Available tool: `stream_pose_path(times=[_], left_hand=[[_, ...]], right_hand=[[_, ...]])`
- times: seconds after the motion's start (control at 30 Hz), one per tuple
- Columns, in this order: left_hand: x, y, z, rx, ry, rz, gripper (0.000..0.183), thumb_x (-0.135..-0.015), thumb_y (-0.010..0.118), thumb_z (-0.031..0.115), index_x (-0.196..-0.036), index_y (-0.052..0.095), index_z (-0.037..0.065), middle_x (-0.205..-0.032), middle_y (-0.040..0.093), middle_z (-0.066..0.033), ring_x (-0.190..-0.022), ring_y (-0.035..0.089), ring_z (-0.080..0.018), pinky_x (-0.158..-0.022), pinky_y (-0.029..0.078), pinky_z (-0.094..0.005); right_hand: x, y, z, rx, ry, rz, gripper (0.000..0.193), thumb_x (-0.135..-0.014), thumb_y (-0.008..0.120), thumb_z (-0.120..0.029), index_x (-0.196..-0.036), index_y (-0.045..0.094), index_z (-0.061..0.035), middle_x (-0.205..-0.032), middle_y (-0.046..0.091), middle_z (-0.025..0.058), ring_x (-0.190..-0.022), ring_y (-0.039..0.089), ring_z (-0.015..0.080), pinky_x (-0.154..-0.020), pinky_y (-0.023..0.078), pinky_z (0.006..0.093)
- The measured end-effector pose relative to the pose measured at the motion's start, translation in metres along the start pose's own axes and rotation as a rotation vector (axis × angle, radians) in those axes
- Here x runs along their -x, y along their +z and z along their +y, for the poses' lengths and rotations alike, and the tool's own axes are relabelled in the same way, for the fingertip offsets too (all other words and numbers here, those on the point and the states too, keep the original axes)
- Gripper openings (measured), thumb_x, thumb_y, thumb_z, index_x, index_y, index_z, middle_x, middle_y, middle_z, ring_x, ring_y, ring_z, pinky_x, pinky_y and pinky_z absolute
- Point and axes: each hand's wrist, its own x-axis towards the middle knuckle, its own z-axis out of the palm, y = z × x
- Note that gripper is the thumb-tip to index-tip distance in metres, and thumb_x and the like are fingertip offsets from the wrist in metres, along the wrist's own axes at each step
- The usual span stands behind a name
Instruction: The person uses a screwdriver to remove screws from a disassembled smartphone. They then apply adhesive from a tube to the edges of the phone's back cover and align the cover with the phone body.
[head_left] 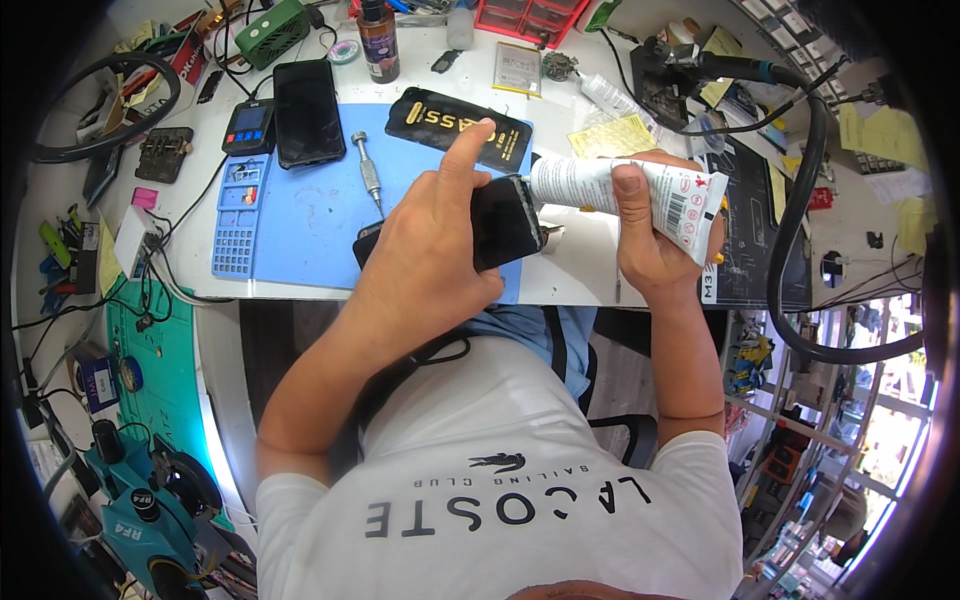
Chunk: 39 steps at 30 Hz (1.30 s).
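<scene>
A black smartphone (507,220) is in my left hand (425,230), gripped across its body above the blue mat, with the index finger stretched out past its far edge. My right hand (655,240) is wrapped round a white squeeze tube (582,184) with printed sides. The tube lies nearly level, its narrow nozzle end at the phone's upper right corner; whether it touches I cannot tell. Just left of my left hand lies a metal precision screwdriver (367,168). A black flat sheet with gold lettering (415,113), like a screen protector, lies beyond the phone.
The blue work mat (310,225) has a parts tray along its left side. A second dark phone (308,112) and a small blue-screened device (249,126) lie at its far left. A brown bottle (378,45) stands behind. A thick black cable (800,240) loops at right; a teal microscope (150,520) is lower left.
</scene>
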Motion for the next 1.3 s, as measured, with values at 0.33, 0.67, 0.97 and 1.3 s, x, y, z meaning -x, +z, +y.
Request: stream_pose_path(times=[0.33,0.67,0.97,1.3], left_hand=[[0.000,0.000,0.000,0.007,-0.013,0.001,0.117,-0.063,0.085,-0.004,-0.162,0.024,0.008,-0.124,0.070,-0.0253,-0.110,0.073,-0.0394,-0.098,0.059,-0.0430],[-0.001,-0.002,-0.008,0.106,-0.017,0.095,0.113,-0.063,0.084,-0.003,-0.161,0.028,0.005,-0.119,0.068,-0.0256,-0.110,0.069,-0.0431,-0.094,0.058,-0.0471],[-0.005,-0.007,-0.011,0.077,-0.035,0.132,0.115,-0.061,0.085,-0.003,-0.160,0.027,0.005,-0.119,0.069,-0.0279,-0.114,0.070,-0.0434,-0.097,0.058,-0.0456],[-0.001,-0.014,-0.012,0.098,-0.107,0.220,0.114,-0.061,0.087,-0.002,-0.159,0.028,0.004,-0.123,0.072,-0.0219,-0.115,0.073,-0.0322,-0.106,0.057,-0.0408]], right_hand=[[0.002,0.005,0.009,-0.064,-0.034,0.005,0.021,-0.096,0.082,-0.015,-0.101,0.071,0.0030,-0.088,0.074,0.0118,-0.076,0.071,0.0177,-0.067,0.055,0.0301],[0.008,-0.001,0.002,-0.170,-0.046,-0.052,0.022,-0.098,0.078,-0.010,-0.108,0.064,0.0049,-0.094,0.077,0.0172,-0.081,0.073,0.0195,-0.072,0.058,0.0316],[0.016,-0.009,-0.003,-0.228,-0.031,-0.079,0.022,-0.098,0.077,-0.007,-0.109,0.063,0.0055,-0.093,0.076,0.0210,-0.082,0.074,0.0237,-0.073,0.059,0.0333],[0.014,-0.020,-0.001,-0.082,-0.394,-0.122,0.039,-0.103,0.072,-0.039,-0.122,0.060,-0.0060,-0.106,0.076,0.0237,-0.086,0.071,0.0289,-0.074,0.055,0.0321]])
